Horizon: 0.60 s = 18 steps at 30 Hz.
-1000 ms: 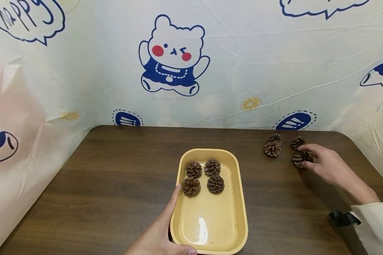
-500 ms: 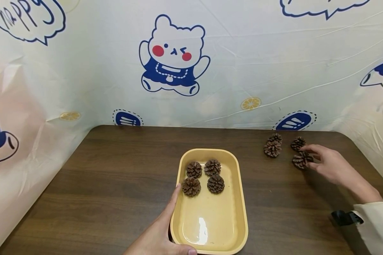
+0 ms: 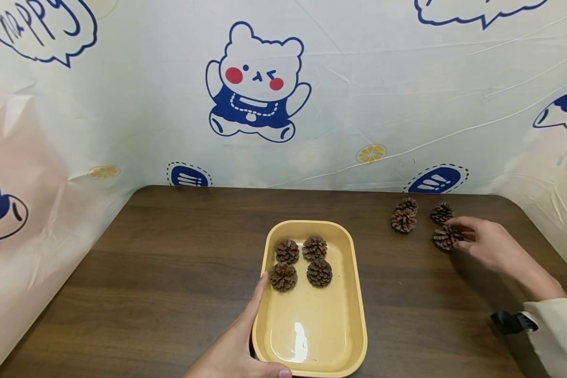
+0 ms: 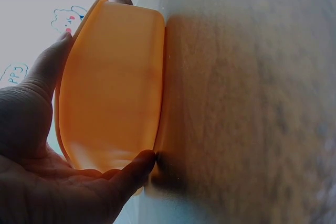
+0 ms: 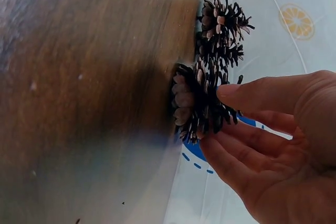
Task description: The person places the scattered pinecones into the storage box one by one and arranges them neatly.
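Observation:
My left hand [image 3: 238,336] holds the near left corner of a yellow plastic tray [image 3: 307,325], which carries several brown pine cones [image 3: 319,272] in its far half. In the left wrist view, that hand [image 4: 63,150] spans the outside of the tray [image 4: 113,82]. At the right, my right hand [image 3: 491,244] pinches a pine cone [image 3: 445,238] that is still on the table. The right wrist view has the thumb of my right hand [image 5: 278,140] on one side of this pine cone [image 5: 191,100] and fingers on the other.
A single pine cone [image 3: 441,213] lies just behind the pinched one. Two more pine cones [image 3: 403,220] sit close together to its left. The brown wood table [image 3: 170,273] ends at a printed sheet [image 3: 340,105] hung at the back and sides.
My right hand has shifted slightly, its thumb drawing back to the right and its fingers settling at the pine cone's right side. The left hand and tray have not moved.

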{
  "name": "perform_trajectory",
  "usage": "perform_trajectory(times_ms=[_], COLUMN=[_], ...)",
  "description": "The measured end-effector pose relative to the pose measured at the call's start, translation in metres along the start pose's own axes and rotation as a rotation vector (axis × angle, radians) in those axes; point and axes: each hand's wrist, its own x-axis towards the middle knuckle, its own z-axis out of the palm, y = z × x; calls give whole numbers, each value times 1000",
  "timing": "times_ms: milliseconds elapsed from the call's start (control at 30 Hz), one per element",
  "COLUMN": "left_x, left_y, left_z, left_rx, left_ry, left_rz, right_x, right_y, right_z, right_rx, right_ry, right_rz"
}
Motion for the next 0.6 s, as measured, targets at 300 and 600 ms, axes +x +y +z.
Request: perform_trajectory(times_ms=[300,600], left_x=[1,0], left_y=[0,0], left_z=[0,0], left_rx=[-33,-12], left_ry=[-19,-6], left_rz=[22,10], right_x=[-1,-2], right_y=[-6,-19], right_z=[-1,0], right_rx=[1,-11], right_ry=[28,137], right_rz=[-8,-73])
